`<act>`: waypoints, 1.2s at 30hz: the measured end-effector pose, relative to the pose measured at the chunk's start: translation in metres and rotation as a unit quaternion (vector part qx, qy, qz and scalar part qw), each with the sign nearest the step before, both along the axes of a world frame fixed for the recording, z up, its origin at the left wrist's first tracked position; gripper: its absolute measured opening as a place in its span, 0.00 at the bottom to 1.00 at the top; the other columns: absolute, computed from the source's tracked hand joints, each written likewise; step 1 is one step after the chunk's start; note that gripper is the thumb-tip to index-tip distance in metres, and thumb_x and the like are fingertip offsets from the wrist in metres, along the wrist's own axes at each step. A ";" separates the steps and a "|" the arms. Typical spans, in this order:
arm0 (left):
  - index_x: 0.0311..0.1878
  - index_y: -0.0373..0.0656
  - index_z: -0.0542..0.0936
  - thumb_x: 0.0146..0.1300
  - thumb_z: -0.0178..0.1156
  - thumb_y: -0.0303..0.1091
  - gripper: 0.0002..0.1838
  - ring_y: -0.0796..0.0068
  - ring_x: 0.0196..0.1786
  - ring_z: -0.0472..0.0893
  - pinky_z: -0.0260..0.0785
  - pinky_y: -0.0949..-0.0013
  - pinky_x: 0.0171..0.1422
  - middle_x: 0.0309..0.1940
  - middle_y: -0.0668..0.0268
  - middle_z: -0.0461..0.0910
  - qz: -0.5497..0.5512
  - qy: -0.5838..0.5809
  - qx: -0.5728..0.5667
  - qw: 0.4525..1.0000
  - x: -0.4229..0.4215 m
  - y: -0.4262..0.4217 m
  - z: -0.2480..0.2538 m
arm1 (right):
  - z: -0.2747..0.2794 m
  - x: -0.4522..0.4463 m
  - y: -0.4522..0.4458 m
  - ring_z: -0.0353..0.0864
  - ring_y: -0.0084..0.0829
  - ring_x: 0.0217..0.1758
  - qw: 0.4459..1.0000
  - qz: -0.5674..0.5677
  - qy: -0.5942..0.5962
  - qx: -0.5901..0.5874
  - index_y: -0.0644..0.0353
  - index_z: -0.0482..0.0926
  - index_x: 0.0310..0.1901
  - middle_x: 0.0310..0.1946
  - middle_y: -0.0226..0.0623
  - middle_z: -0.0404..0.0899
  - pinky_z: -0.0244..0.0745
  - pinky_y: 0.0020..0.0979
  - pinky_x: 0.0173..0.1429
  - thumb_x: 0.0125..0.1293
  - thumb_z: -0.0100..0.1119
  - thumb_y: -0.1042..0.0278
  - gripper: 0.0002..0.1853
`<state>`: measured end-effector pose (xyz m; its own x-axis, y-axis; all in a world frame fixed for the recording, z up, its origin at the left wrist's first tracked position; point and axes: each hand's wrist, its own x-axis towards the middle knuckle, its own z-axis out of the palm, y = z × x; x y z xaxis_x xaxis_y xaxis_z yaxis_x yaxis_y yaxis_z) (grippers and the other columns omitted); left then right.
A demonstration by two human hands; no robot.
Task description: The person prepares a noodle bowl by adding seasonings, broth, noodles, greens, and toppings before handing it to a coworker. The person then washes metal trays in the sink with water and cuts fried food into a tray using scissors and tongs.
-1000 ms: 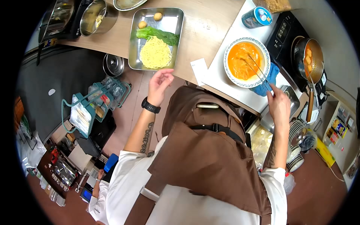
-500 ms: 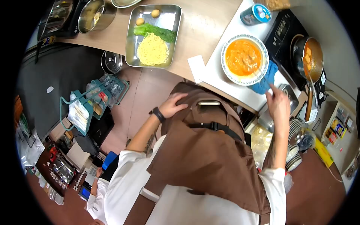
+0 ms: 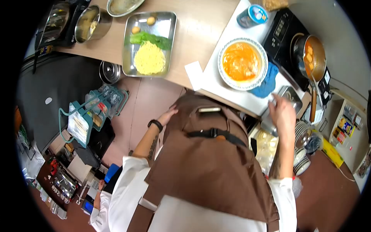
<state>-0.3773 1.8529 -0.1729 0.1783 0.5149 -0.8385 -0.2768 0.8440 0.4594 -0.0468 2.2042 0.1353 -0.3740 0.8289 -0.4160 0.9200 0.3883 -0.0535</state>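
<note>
My left hand point(image 3: 168, 116) is low beside the brown apron point(image 3: 208, 166), fingers stretched out and nothing in them. My right hand point(image 3: 283, 112) hovers over the metal container point(image 3: 290, 94) at the counter's right edge. Its fingers are curled together, and what they hold, if anything, is hidden. Close by lies a blue cloth point(image 3: 266, 83), partly under a patterned white bowl point(image 3: 264, 58) of orange soup point(image 3: 240, 62). To the left, a metal tray point(image 3: 168, 29) holds yellow noodles point(image 3: 150, 58), green lettuce point(image 3: 152, 40) and two small round pale-brown items point(image 3: 150, 21).
On the right, a pan point(image 3: 319, 62) with orange pieces and a ladle sits on a black induction cooker point(image 3: 281, 33). A blue can point(image 3: 249, 17) stands behind the bowl. A metal pot point(image 3: 89, 29) is at back left. Stacked plates point(image 3: 301, 164) stand below right.
My right hand has shifted slightly lower in the view, its fingers more curled. My left hand has moved left and down along the apron. The whole view has shifted a little.
</note>
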 end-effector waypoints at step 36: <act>0.62 0.28 0.76 0.73 0.62 0.45 0.28 0.73 0.50 0.80 0.71 0.72 0.58 0.51 0.58 0.84 0.146 0.475 0.196 0.845 -0.234 0.160 0.106 | -0.007 -0.013 -0.013 0.85 0.54 0.45 0.999 0.009 0.030 0.017 0.61 0.82 0.56 0.42 0.54 0.85 0.79 0.48 0.51 0.66 0.63 0.63 0.19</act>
